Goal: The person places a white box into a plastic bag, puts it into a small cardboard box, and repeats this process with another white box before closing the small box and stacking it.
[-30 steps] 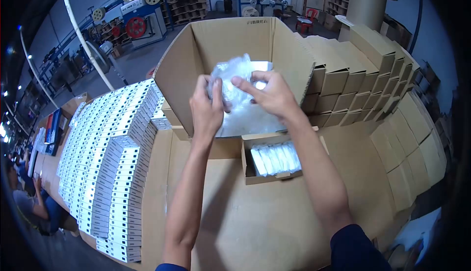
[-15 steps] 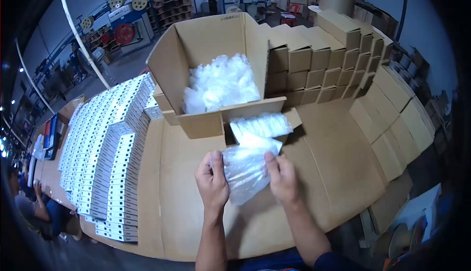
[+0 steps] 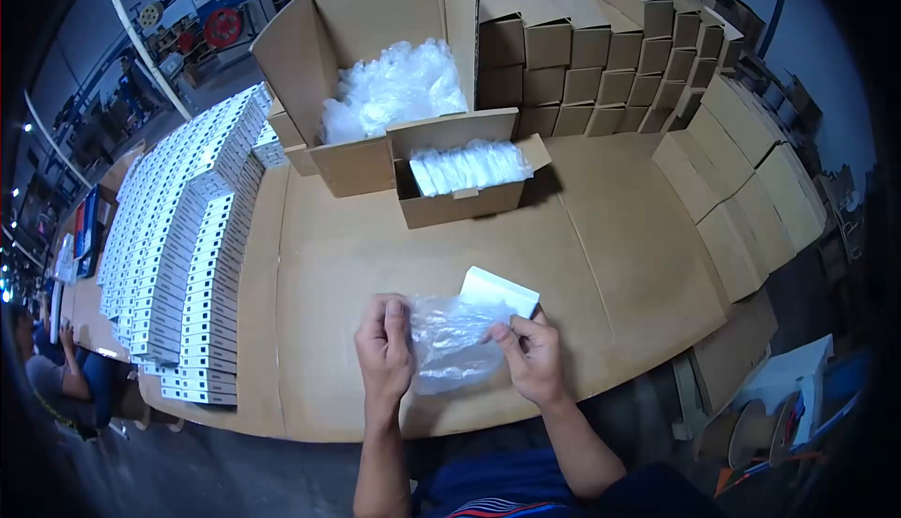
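The crumpled clear plastic bag (image 3: pixel 450 342), 0.5 s ago held near the small open carton (image 3: pixel 465 183), now lies low on the cardboard-covered desk (image 3: pixel 601 265), pinched by left hand (image 3: pixel 385 344) and right hand (image 3: pixel 527 357), white flat box (image 3: pixel 499 291) protruding, indicating bagging underway.

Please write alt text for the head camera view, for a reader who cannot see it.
Left hand and right hand hold a crinkled clear plastic bag with a small white box at its mouth, over a cardboard-covered table. Behind stand a small open cardboard box of packets and a large carton.

One clear plastic bag (image 3: pixel 450 342), one white box (image 3: pixel 500 291), two open cartons (image 3: pixel 357 11)
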`<state>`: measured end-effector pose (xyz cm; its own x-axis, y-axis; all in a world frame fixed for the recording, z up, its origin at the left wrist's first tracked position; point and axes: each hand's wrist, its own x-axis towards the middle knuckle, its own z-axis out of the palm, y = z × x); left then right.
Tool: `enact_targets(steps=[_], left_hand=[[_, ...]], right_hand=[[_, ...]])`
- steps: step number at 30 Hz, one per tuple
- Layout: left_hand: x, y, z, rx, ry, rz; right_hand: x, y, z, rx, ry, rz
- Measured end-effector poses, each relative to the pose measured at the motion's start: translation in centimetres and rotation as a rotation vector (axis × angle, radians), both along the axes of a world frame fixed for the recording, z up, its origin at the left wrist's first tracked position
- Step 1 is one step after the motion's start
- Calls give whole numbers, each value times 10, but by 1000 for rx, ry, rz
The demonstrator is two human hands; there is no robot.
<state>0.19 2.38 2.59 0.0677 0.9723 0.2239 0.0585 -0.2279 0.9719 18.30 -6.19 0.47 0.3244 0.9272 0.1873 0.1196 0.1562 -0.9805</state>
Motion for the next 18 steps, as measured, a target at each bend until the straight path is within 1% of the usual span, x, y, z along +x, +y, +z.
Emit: enact_targets(steps=[2,3,6,7,8,10,13,16,18], left_hand=[[11,-7,7,129,-11,236],[3,-12,15,347,279,312],[-1,-26,23,737,470,114],[3,-30,28,787,560,50],[10,-32,35,818,624,-7],[19,-36,37,793,704,-48],[23,-38,34,749,726,-128],[25,-38,27,700,644,-183],[26,-37,17,677,573,-222]], right_hand=[[-2,-7,3,27,-71,-57],[-3,-10,5,41,-108,-87],[-5,-18,10,41,-165,-133],[-4,-21,11,15,-171,-113],[-4,-22,10,54,-223,-120],[-3,-23,8,140,-330,-141],[1,-26,14,211,-447,-126],[2,-29,18,219,-485,-117],[3,-33,20,169,-509,-109]])
